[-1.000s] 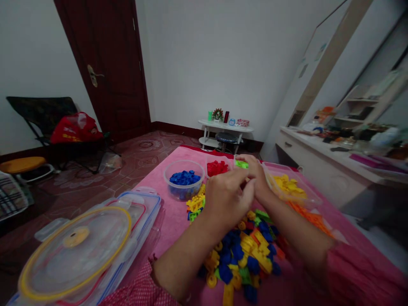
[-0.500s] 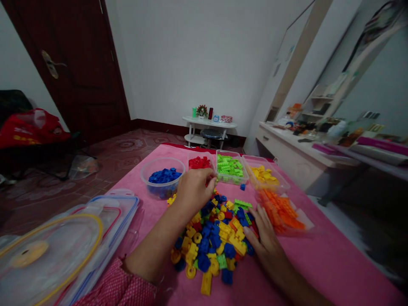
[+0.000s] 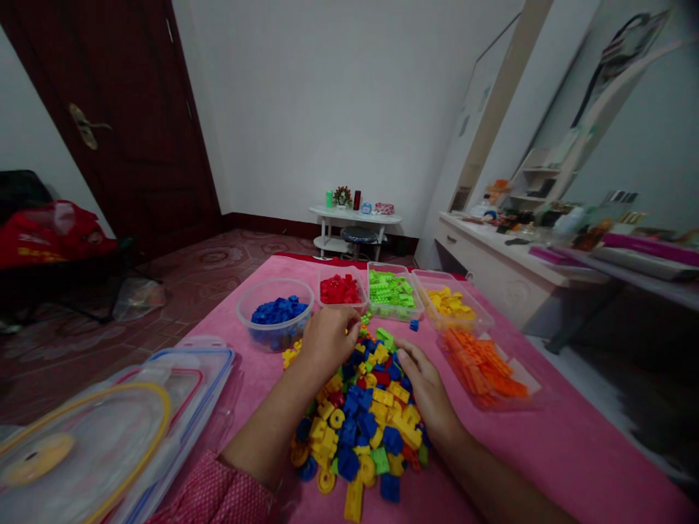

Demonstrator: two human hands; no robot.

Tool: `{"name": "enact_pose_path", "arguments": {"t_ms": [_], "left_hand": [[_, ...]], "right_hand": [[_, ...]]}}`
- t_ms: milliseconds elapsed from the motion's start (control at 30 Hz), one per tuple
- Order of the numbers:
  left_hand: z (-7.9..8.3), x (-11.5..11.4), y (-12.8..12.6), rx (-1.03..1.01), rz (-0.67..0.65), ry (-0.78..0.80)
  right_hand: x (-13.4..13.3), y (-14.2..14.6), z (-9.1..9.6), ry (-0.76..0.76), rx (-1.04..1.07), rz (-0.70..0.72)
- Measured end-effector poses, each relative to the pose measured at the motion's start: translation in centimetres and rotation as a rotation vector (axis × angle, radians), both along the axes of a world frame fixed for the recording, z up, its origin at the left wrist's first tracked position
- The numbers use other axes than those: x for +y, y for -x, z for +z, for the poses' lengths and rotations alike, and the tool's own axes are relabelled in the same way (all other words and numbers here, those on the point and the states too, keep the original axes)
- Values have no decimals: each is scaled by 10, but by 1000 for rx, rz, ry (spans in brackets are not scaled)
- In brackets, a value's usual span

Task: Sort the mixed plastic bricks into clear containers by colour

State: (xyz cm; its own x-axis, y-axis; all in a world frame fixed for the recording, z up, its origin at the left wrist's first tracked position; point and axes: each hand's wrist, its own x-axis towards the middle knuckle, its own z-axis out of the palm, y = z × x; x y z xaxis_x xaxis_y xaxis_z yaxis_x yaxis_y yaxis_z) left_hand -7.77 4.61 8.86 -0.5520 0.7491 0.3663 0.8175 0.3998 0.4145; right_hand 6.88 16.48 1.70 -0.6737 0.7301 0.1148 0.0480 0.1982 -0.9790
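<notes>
A mixed heap of plastic building blocks (image 3: 376,415), mostly yellow and blue with some red, green and orange, lies on the pink cloth in front of me. My left hand (image 3: 330,336) is over the heap's far left edge, fingers curled down and closed. Whatever is between its fingertips is hidden. Against the right side of the pile rests my right hand (image 3: 429,386), fingers stretched out and touching the blocks, holding nothing. A bright green block (image 3: 385,337) sits just beyond its fingertips. Near the far end of the heap lie small green pieces (image 3: 365,318).
Behind the heap stand a round tub of blue blocks (image 3: 279,311) and boxes of red (image 3: 341,289), green (image 3: 392,289) and yellow blocks (image 3: 451,302). Orange pieces (image 3: 486,364) fill a container at right. One blue block (image 3: 414,325) lies apart. Stacked lids (image 3: 109,429) lie left.
My right hand has moved left and slightly away from me, and the green block and others beside it have shifted left with it. My left hand stays over the far left edge.
</notes>
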Motion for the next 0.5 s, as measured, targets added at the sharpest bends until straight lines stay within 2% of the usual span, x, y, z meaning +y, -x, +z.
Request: {"name": "enact_pose_path", "arguments": {"t_ms": [100,200,267,333,400,500], "left_hand": [[-5,1,3,-20,10,-24],[-6,0,5,-40,31,-67],[-7,-1,7,-47,45,-78],[-8,-1,9,-50,56,-77],[-12,0,11,-57,57,-74],[-20,2,14,-54,50,-73]], "right_hand": [[-11,16,12,-25,26,111],[-16,31,29,-134,8,236],[-13,40,39,-227,-6,287],[-3,49,45,-326,-20,271],[11,59,43,-429,-61,212],[32,75,27,-524,-129,163]]}}
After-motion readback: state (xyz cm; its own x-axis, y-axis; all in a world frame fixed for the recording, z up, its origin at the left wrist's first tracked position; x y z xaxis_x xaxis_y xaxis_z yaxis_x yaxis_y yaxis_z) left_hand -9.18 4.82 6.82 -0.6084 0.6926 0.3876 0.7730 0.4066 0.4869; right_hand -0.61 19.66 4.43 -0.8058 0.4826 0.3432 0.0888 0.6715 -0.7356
